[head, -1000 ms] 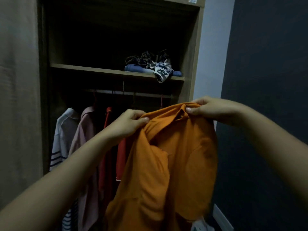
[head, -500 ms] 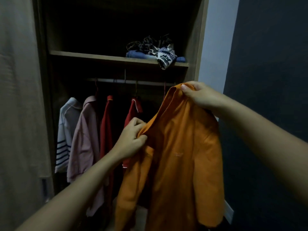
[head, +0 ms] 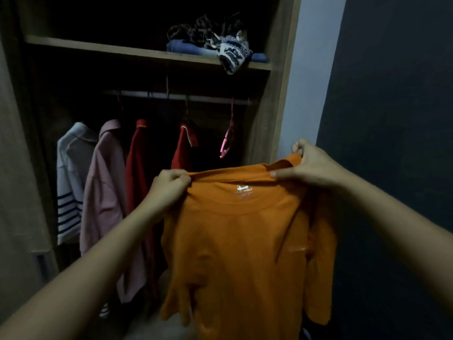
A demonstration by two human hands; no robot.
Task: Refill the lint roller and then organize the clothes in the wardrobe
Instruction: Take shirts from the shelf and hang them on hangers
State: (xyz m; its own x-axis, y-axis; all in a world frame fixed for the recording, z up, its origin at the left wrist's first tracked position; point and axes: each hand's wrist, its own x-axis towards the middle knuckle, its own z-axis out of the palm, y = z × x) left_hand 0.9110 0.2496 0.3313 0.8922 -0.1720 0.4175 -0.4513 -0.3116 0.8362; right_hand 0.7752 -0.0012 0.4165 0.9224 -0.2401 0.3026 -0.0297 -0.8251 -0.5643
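I hold an orange T-shirt (head: 240,253) spread flat in front of the open wardrobe (head: 279,99). My left hand (head: 169,187) pinches its left shoulder and my right hand (head: 311,165) grips the right shoulder by the collar. The neck label faces me. Behind it, on the rail (head: 176,95), hang a white striped shirt (head: 69,182), a pink shirt (head: 105,192), two red garments (head: 138,163) and an empty pink hanger (head: 228,141). No lint roller is in view.
A shelf (head: 98,49) above the rail carries folded blue jeans (head: 186,46) and a bundle of patterned cloth (head: 232,54). The wardrobe door (head: 17,192) stands at the left. A pale wall strip and a dark wall (head: 392,119) close the right side.
The T-shirt hung sideways from my raised right hand; now both hands hold it by the shoulders, stretched wide and lower, label toward me. The empty pink hanger has come into view.
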